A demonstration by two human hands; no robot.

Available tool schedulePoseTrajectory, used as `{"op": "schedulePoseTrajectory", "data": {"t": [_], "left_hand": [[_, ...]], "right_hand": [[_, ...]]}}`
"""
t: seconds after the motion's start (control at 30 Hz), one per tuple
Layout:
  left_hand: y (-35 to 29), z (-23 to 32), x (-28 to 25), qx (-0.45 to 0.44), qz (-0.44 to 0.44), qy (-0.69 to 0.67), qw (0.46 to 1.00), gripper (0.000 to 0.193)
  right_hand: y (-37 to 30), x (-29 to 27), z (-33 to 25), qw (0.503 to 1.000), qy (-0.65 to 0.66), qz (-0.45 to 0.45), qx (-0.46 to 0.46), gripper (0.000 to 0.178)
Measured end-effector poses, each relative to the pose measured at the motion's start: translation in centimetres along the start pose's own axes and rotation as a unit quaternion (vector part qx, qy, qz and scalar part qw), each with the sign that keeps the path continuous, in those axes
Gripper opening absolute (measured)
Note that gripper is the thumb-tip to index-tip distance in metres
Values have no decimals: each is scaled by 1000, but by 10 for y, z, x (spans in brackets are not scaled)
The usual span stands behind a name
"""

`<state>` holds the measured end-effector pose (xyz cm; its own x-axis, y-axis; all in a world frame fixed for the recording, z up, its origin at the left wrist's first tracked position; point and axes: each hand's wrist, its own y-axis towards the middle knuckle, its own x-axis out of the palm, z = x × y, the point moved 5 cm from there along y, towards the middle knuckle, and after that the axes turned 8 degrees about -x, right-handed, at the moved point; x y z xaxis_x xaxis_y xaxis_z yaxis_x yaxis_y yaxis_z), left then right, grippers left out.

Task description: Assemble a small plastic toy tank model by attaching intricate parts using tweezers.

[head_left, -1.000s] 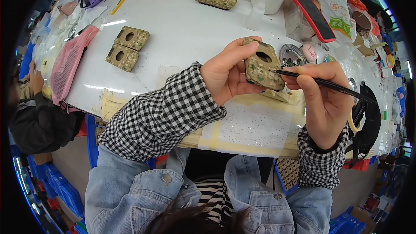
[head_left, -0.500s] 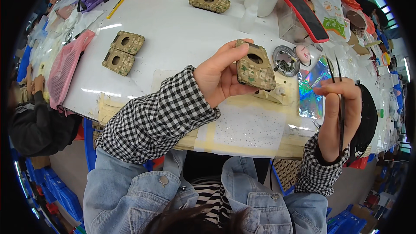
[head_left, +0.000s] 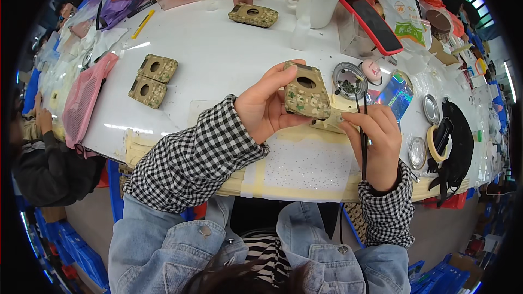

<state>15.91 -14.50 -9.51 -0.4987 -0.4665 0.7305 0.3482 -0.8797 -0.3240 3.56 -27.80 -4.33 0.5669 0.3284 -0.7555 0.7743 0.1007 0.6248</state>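
A camouflage-patterned shell with a round hole (head_left: 309, 99), resembling a model tank hull, is gripped in my left hand (head_left: 261, 103), thumb on its upper edge. My right hand (head_left: 381, 144) pinches black tweezers (head_left: 364, 147). Their tips point up at the near edge of a round clear dish (head_left: 336, 79) holding small dark pieces (head_left: 348, 86); whether they grip a piece is too small to tell. Partly hidden behind my hands is a pale block (head_left: 331, 124) on the table. Below lies a white sheet (head_left: 305, 166) dotted with tiny specks.
Two similar shells (head_left: 157, 68) lie together at left; another shell (head_left: 253, 16) sits farther back. A white mug (head_left: 316, 2), red-edged phone (head_left: 376, 24) and pink mesh bag (head_left: 90, 98) surround the workspace. At right are a tape roll (head_left: 437, 144) and round tins (head_left: 418, 152). Another person's hand (head_left: 43, 120) appears far left.
My right hand has moved left with the tweezers, from the right side to beside the dish. My left hand and shell have shifted slightly left in view. Tins and a tape roll are now uncovered.
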Motion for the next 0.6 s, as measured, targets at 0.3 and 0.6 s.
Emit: {"op": "schedulePoseTrajectory", "data": {"t": [0.3, 0.6], "left_hand": [[-2, -1, 2, -10, -13, -1, 1000, 43], [-5, -3, 10, -22, -16, 17, 999, 43]], "right_hand": [[14, -39, -12, 980, 125, 132, 84, 18], [23, -4, -7, 939, 306, 107, 112, 6]]}}
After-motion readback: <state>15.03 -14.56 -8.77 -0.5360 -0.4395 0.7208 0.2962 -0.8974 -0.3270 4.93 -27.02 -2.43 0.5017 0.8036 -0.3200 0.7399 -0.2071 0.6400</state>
